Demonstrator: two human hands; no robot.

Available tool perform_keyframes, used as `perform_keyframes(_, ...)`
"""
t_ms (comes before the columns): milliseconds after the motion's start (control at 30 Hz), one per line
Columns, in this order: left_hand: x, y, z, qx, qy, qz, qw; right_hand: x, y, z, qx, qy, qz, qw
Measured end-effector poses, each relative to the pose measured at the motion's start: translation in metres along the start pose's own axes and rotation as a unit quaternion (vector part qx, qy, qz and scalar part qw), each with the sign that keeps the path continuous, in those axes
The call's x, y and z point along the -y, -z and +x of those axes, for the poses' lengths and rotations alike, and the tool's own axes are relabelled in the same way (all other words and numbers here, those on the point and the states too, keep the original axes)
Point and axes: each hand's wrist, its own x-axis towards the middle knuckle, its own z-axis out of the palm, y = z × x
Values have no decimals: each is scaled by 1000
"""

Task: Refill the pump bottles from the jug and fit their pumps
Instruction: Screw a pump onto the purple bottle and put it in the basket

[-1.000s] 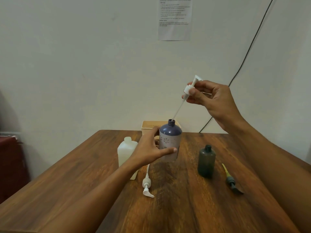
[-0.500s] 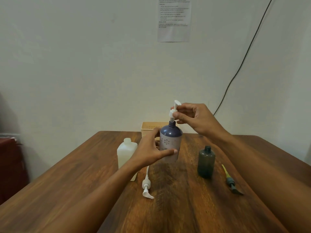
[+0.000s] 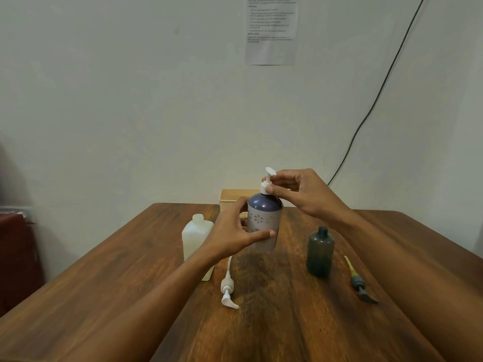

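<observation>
Purple bottle [image 3: 264,223] stands upright at mid surface [image 3: 287,322], long axis vertical; left hand [image 3: 235,232] is wrapped around its body from the left side, fingers closed on it, thumb across the front; right hand [image 3: 300,190] sits directly above the shoulder of the bottle, fingertips [image 3: 270,189] pinched on the collar of the white pump [image 3: 267,180], which is seated in the neck, nozzle tilted up and to the right; the key relation: pump axis lines up with bottle axis, right hand on top, left hand below steadying; next move is likely a twist of the collar to tighten, my guess only.

Other items: pale jug [image 3: 196,237], uncapped, just left of the left wrist; second white pump [image 3: 228,288] lying flat on the surface in front of the purple bottle, tube pointing away from the camera; dark green bottle [image 3: 320,253] upright to the right, no pump fitted; its pump with yellowish tube [image 3: 358,282] lying beside it, further right; tan basket [image 3: 234,198] behind, at the wall.

Writing: printed sheet [image 3: 271,30] on the wall, text too small to read; purple bottle shows a flower pattern, no legible brand; jug carries no visible label.
</observation>
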Motion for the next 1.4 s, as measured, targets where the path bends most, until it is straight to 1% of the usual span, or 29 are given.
perform_keyframes(267, -1, -2, 0, -8, -9, 0, 1000, 2, 2, -2, -11, 13, 1, 1000)
perform_keyframes(433, -2, -4, -1, -3, -11, 1, 1000, 2, -4, -2, -41, -5, 9, 999)
perform_keyframes(500, -2, -5, -1, 0, -8, 0, 1000, 2, -6, -2, -29, -20, 11, 999)
perform_keyframes(600, -1, -5, -1, -3, 0, -3, 1000, 5, -2, 1, 18, -47, 49, 998)
perform_keyframes(667, -1, -5, -1, -3, 0, -4, 1000, 5, 2, 3, 56, -48, 61, 995)
perform_keyframes(733, -1, -3, -1, -2, -2, -7, 1000, 4, 3, 4, 70, -49, 55, 995)
perform_keyframes(800, 0, -2, -1, 0, -4, -7, 1000, 2, 2, 4, 55, -48, 54, 996)
perform_keyframes(900, 1, -4, -2, 3, -9, 2, 1000, 1, -4, 3, 6, -43, 70, 997)
perform_keyframes(1000, 0, -7, -2, 5, -11, 6, 1000, 0, -13, 0, -32, -55, 45, 997)
perform_keyframes(1100, -1, -8, -1, 1, -7, 1, 1000, 0, -13, 0, -6, -77, 41, 996)
perform_keyframes(1233, -3, -7, 1, 3, -6, -3, 1000, -1, 2, 2, 55, -87, 126, 987)
perform_keyframes(1300, -4, -7, 2, 0, -11, -2, 1000, -1, 8, 2, 74, -78, 127, 986)
perform_keyframes(1400, -3, -7, 3, -1, -15, 2, 1000, -1, 10, 3, 63, -61, 101, 991)
